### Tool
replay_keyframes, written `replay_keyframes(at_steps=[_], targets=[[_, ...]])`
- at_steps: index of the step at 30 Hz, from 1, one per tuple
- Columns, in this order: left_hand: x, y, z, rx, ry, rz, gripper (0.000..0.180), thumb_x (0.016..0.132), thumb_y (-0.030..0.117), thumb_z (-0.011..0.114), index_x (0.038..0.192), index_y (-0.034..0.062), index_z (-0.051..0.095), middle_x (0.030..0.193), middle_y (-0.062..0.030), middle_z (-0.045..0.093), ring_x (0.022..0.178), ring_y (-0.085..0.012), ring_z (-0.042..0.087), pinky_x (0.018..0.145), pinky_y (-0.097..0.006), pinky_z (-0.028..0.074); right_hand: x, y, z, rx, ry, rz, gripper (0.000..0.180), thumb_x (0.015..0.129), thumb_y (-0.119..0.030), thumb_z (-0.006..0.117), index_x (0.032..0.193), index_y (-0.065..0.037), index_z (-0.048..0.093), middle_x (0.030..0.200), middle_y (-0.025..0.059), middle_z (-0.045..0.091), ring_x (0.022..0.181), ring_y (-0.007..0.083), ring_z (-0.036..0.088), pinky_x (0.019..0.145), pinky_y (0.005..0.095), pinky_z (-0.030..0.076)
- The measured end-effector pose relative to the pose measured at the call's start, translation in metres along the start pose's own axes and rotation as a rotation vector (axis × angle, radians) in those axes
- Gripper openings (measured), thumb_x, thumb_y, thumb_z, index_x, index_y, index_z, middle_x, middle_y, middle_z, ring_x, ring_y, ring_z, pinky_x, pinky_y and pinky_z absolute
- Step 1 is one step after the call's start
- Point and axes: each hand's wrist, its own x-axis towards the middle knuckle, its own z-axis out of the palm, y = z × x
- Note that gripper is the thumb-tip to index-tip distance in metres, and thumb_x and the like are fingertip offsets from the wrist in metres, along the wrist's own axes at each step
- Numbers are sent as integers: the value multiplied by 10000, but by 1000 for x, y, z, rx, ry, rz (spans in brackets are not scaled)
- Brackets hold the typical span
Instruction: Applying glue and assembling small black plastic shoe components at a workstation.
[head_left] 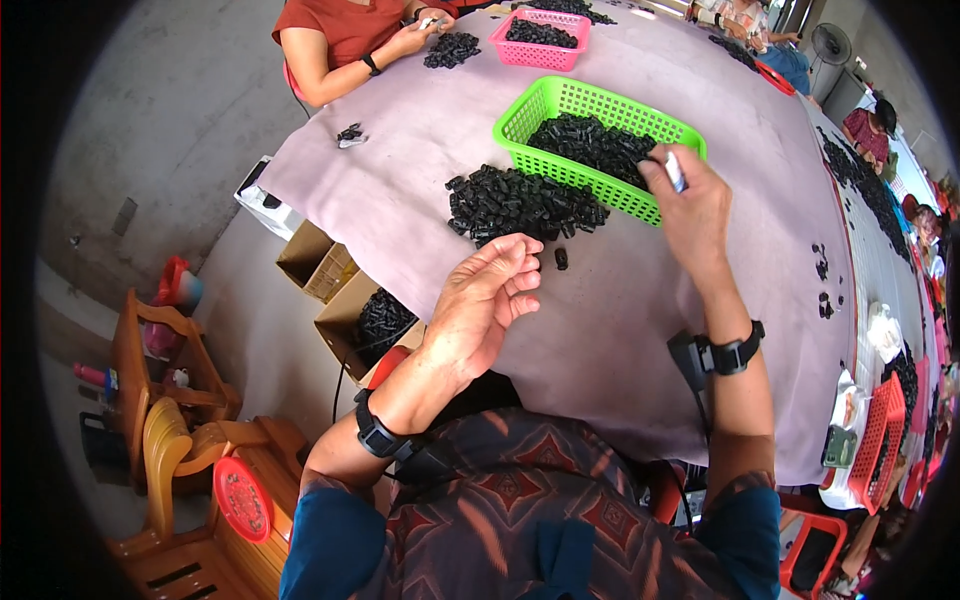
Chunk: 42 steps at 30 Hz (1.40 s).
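My right hand (695,215) is closed around a small white tool (675,172) and hangs over the right end of a green plastic basket (540,100). Small black plastic parts (590,140) fill the basket's bottom. In front of the basket lies a loose pile of the same black parts (520,205). My left hand (480,305) is just nearer to me than this pile, its fingers curled and the thumb against the index finger; whatever they may pinch is hidden. A single black part (561,259) rests on the cloth beside my left fingertips.
A pale purple cloth (640,330) covers the table. Across it, a person in red (345,40) works by a pink basket (545,50) of black parts. Cardboard boxes (335,310) stand at the table's left edge, near a wooden chair (190,440). More people sit at right.
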Motion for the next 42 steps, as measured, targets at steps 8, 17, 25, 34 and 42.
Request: replay_keyframes(at_steps=[8, 17, 25, 34, 42], targets=[[9, 1, -10, -56, 67, -13, 176, 941, 179, 529, 1040, 37, 563, 831, 26, 529, 759, -88, 531, 668, -242, 459, -10, 16, 17, 36, -178, 34, 228, 731, -129, 731, 896, -38, 603, 748, 115, 602, 654, 229, 579, 626, 321, 467], [13, 1, -15, -91, 42, -12, 160, 958, 159, 472, 1030, 38, 548, 812, 23, 509, 744, -93, 525, 673, -247, 460, -48, 24, 51, 8, -714, -162, 264, 672, -172, 725, 841, -21, 590, 815, 119, 558, 784, 316, 586, 678, 402, 468], [15, -5, -18, -46, 92, -36, 138, 937, 131, 511, 1037, 48, 558, 826, 25, 523, 742, -88, 529, 663, -245, 465, -49, 21, 53, 258, -719, 31, 216, 722, -163, 727, 835, -22, 608, 686, 45, 547, 620, 167, 533, 590, 308, 440], [2, -7, 2, 411, -85, 338, 197, 904, 83, 584, 1099, 84, 613, 910, 14, 504, 839, -79, 514, 672, -229, 447, -43, -33, 26, 1147, -875, 783, 235, 827, -256, 700, 766, -54, 597, 618, -42, 488, 444, 7, 323, 390, 202, 207], [1, -8, 2, 508, -170, 468, 185, 895, 45, 593, 1077, 57, 620, 941, -7, 470, 878, -92, 544, 659, -230, 449, -48, -31, 28, 1361, -884, 879, 296, 879, -315, 637, 733, -65, 578, 594, -24, 484, 415, 13, 327, 376, 204, 214]])
